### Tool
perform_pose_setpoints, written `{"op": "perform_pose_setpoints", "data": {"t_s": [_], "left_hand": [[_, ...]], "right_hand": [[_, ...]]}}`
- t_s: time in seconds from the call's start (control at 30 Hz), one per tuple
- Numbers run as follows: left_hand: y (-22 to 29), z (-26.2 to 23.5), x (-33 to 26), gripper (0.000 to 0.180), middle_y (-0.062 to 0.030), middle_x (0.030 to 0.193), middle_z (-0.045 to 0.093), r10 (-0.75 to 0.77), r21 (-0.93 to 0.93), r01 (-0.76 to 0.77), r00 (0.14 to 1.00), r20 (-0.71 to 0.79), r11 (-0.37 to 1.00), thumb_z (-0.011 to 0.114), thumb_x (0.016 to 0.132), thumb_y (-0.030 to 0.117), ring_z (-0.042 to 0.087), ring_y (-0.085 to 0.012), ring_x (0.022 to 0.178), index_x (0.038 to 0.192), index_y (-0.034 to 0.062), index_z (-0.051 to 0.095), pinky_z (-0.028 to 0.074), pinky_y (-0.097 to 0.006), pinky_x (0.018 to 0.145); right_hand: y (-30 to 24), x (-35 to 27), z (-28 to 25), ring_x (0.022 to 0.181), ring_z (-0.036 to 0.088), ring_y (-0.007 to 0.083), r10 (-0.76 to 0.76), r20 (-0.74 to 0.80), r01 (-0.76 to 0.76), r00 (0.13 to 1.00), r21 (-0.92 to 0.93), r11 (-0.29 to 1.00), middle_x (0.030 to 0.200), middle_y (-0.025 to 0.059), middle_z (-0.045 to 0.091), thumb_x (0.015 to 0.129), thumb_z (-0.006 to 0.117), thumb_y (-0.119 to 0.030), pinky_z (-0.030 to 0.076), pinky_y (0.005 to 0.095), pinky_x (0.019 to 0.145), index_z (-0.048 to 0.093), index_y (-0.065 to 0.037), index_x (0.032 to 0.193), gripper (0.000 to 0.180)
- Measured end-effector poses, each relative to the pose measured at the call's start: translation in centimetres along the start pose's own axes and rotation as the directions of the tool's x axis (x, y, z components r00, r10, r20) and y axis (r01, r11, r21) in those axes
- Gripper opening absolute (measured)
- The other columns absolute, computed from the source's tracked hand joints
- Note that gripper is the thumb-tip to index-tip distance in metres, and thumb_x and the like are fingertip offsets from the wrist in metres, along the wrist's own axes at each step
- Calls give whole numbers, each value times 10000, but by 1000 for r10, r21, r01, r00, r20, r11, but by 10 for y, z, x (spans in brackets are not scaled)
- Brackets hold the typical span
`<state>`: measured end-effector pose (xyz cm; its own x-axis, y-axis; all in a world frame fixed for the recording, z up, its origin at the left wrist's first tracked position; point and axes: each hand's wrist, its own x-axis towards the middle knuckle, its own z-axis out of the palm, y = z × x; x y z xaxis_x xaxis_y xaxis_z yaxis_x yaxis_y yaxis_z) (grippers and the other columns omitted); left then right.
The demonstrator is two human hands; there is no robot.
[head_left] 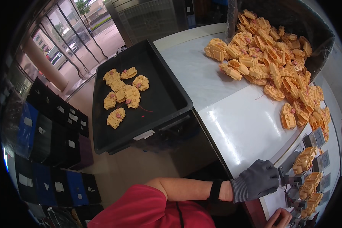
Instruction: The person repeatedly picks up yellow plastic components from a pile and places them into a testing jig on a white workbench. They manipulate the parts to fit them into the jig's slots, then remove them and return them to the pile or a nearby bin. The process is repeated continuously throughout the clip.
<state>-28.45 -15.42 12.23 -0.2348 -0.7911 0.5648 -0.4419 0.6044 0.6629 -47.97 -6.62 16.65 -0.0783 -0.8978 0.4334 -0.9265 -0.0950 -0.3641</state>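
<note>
The left hand (257, 181), in a grey glove, lies curled at the near right edge of the white table (239, 125), its fingers closed against a grey metal fixture (292, 178) that carries orange plastic parts (303, 162) in a row running from far to near. Only the bare fingertips of the right hand (280, 219) show at the bottom edge, so I cannot tell its grip. Farther off, a heap of orange parts (271, 57) spills from a dark bag (311, 22), and a black tray (163, 91) to the left holds a few more.

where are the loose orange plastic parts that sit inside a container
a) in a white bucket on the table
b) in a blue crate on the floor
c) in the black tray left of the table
c: a handful of orange plastic parts lies on the floor of the black tray, left of the white table.
</note>
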Motion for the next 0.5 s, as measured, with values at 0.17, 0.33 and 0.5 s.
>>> {"op": "perform_pose_setpoints", "data": {"t_s": [0.17,0.33,0.5], "left_hand": [[1,-3,11,109,-21,979,610,61,141,-79,989,134,987,651,823,254,577,-252,977,869,156,642,461,-408,844],[-12,-22,9,140,-63,937,618,34,55,-42,989,141,998,713,776,141,563,-285,942,906,114,668,418,-412,840],[8,-21,20,210,-72,973,609,-1,95,-16,984,178,995,751,754,74,540,-295,967,945,90,666,424,-411,877]], "right_hand": [[18,0,13,804,537,289,-34,-37,38,999,106,994,845,135,548,905,608,-32,440,374,740,594,19,888,55],[2,7,15,839,561,319,94,11,-95,995,91,991,850,130,593,794,718,-5,447,395,777,643,-20,869,108],[13,7,10,778,570,250,18,-108,-8,994,91,996,831,46,595,733,786,-47,433,372,696,674,-89,876,187]]}}
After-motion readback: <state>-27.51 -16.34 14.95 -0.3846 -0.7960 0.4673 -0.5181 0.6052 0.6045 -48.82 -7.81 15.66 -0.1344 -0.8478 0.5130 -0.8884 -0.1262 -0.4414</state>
